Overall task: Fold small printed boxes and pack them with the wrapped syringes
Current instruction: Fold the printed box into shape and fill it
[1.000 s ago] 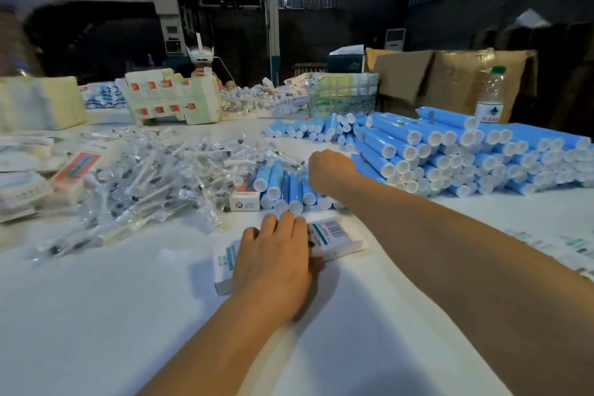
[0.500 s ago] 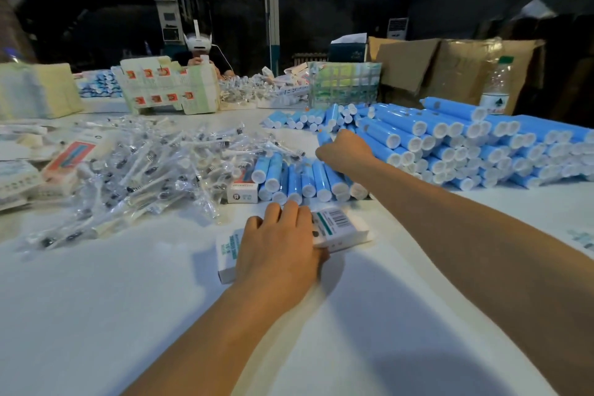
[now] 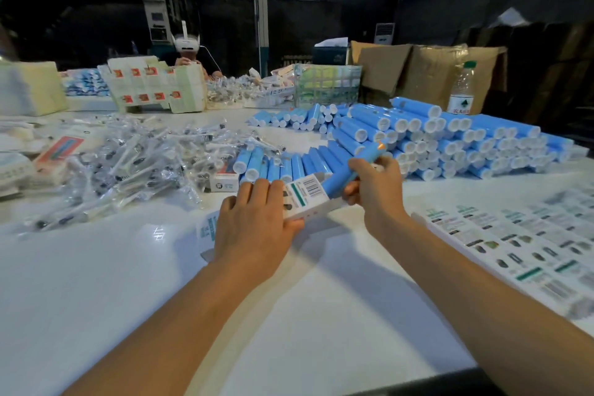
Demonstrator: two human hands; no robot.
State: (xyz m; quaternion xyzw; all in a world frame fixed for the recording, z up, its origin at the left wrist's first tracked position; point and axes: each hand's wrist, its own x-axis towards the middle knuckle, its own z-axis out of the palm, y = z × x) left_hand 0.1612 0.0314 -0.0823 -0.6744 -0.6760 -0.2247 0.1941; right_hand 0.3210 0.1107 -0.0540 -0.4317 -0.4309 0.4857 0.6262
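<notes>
A small white printed box (image 3: 303,194) with a green stripe and a barcode lies on the white table (image 3: 112,283), its right end open. My left hand (image 3: 257,228) lies over the box, thumb wrapped round its near edge. My right hand (image 3: 376,186) grips a blue tube (image 3: 347,175) by its middle, with the tube's lower end at the box's open end. Behind the hands a row of blue tubes (image 3: 289,167) lies on the table. A heap of clear-wrapped syringes (image 3: 128,157) spreads to the left.
A big stack of blue tubes (image 3: 450,141) fills the right. Flat printed box blanks (image 3: 520,235) lie in rows at the right edge. A small red-marked box (image 3: 225,183) sits by the syringes. A water bottle (image 3: 462,90), cardboard cartons and a person across the table stand behind.
My right hand has come back from the row of tubes with one blue tube and brought it to the box's open end. The left hand has tightened its hold on the box.
</notes>
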